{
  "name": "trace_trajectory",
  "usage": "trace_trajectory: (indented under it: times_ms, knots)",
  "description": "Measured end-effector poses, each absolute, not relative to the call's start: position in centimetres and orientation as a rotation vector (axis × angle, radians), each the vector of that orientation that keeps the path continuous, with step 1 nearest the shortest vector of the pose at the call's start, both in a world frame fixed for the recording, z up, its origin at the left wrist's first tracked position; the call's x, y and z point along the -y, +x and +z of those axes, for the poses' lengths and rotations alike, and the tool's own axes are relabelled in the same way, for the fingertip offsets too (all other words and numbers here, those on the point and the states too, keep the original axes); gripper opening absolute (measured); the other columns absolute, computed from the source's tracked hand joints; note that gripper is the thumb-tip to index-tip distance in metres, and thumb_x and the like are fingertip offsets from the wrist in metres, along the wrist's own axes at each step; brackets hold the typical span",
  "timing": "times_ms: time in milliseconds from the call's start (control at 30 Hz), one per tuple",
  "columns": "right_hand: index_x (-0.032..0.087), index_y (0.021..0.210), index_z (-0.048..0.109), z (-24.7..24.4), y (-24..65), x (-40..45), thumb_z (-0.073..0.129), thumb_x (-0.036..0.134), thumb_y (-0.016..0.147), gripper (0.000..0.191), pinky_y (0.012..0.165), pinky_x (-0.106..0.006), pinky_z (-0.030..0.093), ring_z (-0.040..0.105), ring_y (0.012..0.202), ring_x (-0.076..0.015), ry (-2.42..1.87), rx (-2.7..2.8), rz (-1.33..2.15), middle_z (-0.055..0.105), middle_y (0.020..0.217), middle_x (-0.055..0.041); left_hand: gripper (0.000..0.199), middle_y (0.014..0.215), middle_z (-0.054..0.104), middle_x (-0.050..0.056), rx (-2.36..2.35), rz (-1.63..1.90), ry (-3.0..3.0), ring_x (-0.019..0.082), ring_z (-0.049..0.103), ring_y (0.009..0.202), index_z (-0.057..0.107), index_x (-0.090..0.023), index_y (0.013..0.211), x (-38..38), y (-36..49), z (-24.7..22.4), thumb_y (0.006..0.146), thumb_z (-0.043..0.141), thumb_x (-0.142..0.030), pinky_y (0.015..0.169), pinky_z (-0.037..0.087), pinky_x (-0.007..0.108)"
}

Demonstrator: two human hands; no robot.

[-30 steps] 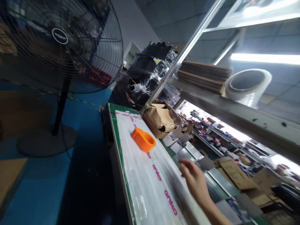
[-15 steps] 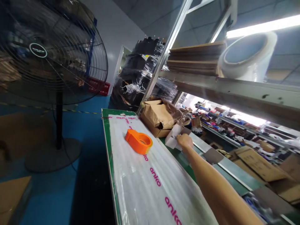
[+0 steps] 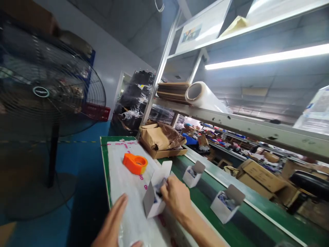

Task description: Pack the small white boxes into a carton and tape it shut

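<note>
A small white box [image 3: 150,203] with its lid flap raised is tilted over the near table. My right hand [image 3: 178,196] is closed on the rim at its right side, fingertips inside the opening. Dark contents show within, too blurred to name. To the left, my left hand [image 3: 113,221] has thumb and fingers apart and touches nothing I can see. An orange tape dispenser [image 3: 134,164] lies on the white plastic sheet [image 3: 117,171] with pink "anko" print. Two more open white boxes, one farther off [image 3: 191,177] and one nearer [image 3: 224,208], stand on the green belt and hold bagged items.
An open cardboard box [image 3: 154,151] with brown paper sits at the far end. Above runs a shelf [image 3: 257,128] bearing a roll of clear film [image 3: 204,96] and cardboard sheets. A large fan [image 3: 52,92] stands on the left floor.
My right hand has brought a white box from the belt toward me, over the sheet. My left hand has come into view. The camera has turned right, showing two more boxes.
</note>
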State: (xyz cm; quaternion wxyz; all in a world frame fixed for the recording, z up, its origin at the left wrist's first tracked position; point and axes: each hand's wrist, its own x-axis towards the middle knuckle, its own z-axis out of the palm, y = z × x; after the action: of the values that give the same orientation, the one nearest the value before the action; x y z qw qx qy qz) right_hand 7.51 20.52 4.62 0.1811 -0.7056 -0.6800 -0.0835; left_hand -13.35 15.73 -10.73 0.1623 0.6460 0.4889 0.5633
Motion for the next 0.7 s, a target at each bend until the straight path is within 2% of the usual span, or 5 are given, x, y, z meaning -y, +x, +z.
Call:
trace_trajectory:
  times_ms: [100, 233, 367, 500, 700]
  knots:
    - [0.021, 0.083, 0.062, 3.9, 7.3, -18.7, 0.037, 0.042, 0.102, 0.038, 0.073, -0.039, 0.032, 0.067, 0.084, -0.0263, -1.925, 1.926, -0.032, 0.073, 0.096, -0.0113, 0.111, 0.164, 0.05, 0.012, -1.268, 1.454, 1.826, 0.037, 0.049, 0.149, 0.036, -0.023, 0.162, -17.5, -9.5, -7.9, 0.061, 0.081, -0.024, 0.126, 0.042, 0.052]
    - [0.024, 0.089, 0.066, 4.5, 9.9, -17.5, 0.035, 0.076, 0.094, 0.06, 0.082, -0.04, 0.042, 0.063, 0.085, -0.0264, -1.619, 1.698, 0.413, 0.071, 0.089, -0.0068, 0.089, 0.159, 0.054, 0.018, -1.297, 1.364, 1.602, 0.036, 0.052, 0.146, 0.042, -0.015, 0.156, -18.4, -6.8, -4.1, 0.074, 0.071, -0.034, 0.126, 0.039, 0.054]
    - [0.024, 0.09, 0.063, 3.2, 11.5, -15.6, 0.042, 0.08, 0.09, 0.06, 0.072, -0.036, 0.046, 0.061, 0.076, -0.0214, -1.488, 1.445, 0.616, 0.064, 0.077, -0.0022, 0.072, 0.143, 0.068, 0.016, -1.081, 1.277, 1.482, 0.036, 0.065, 0.13, 0.057, -0.019, 0.141, -17.2, -8.8, -2.9, 0.074, 0.077, -0.036, 0.116, 0.051, 0.049]
    - [0.022, 0.087, 0.058, -0.2, 9.9, -13.9, 0.059, 0.079, 0.083, 0.057, 0.05, -0.026, 0.034, 0.049, 0.054, -0.0106, -1.246, 1.309, 1.228, 0.057, 0.068, 0.0033, 0.082, 0.149, 0.064, 0.016, -0.87, 1.198, 1.495, 0.039, 0.058, 0.139, 0.058, -0.021, 0.144, -15.4, -11.0, -4.6, 0.07, 0.087, -0.039, 0.123, 0.044, 0.049]
    - [0.018, 0.117, 0.061, -3.1, 8.0, -14.5, 0.081, 0.07, 0.071, 0.072, 0.052, -0.025, 0.039, 0.059, 0.065, -0.0117, -1.034, 1.194, 1.34, 0.07, 0.101, -0.0057, 0.073, 0.155, 0.059, 0.01, -0.634, 1.158, 1.221, 0.037, 0.047, 0.15, 0.06, -0.026, 0.147, -14.3, -11.5, -4.8, 0.088, 0.065, -0.068, 0.126, 0.037, 0.052]
